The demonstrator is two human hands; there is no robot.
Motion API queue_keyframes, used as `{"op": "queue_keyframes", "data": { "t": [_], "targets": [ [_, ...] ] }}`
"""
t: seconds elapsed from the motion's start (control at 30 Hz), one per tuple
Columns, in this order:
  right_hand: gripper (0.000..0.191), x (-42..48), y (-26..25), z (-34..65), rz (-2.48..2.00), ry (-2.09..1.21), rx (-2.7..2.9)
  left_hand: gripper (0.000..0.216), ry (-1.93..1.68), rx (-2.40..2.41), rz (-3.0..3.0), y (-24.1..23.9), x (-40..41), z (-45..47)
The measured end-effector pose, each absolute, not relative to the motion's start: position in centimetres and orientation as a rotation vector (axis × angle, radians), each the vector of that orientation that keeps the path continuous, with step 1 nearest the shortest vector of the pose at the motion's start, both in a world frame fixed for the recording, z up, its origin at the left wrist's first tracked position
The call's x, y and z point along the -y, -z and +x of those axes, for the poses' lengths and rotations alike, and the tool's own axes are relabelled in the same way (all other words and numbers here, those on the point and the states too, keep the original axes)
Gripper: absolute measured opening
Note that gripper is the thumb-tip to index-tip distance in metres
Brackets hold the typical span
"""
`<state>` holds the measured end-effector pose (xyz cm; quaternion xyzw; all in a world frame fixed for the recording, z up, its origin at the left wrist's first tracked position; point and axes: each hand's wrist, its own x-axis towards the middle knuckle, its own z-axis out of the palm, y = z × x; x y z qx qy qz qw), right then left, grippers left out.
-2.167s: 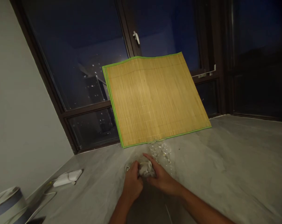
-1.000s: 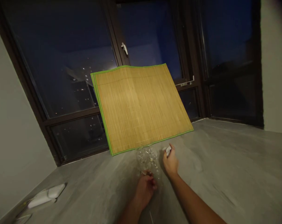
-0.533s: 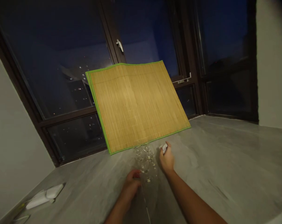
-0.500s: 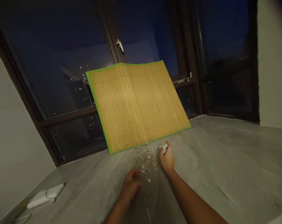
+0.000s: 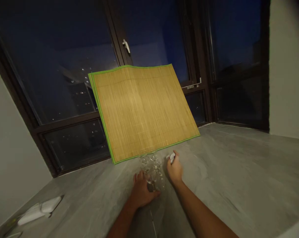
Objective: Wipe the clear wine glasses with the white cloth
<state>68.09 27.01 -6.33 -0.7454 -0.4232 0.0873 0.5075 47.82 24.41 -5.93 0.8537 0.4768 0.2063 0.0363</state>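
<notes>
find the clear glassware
In the head view, the clear glassware is below centre, in front of the bamboo mat, left hand at its near side and right hand to its right.

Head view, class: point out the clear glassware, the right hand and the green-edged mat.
Clear glassware [image 5: 153, 173]: head view, middle of the cluster.
Right hand [image 5: 175, 170]: head view, middle of the hand.
Green-edged mat [image 5: 145, 113]: head view, centre of its front face.
</notes>
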Motion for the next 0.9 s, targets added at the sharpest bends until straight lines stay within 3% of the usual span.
{"op": "queue_keyframes", "data": {
  "t": [0.4, 0.9],
  "targets": [
    [0.051, -27.5, 6.8, 68.1, -1.794, -0.192, 1.081, 0.073, -0.308, -1.316, 2.666, 5.4, -26.5, 48.2],
    [0.051, -28.0, 7.4, 68.1, -1.783, -0.174, 1.112, 0.056, -0.502, -1.180, 2.783, 5.5, -26.9, 46.4]
  ]
}}
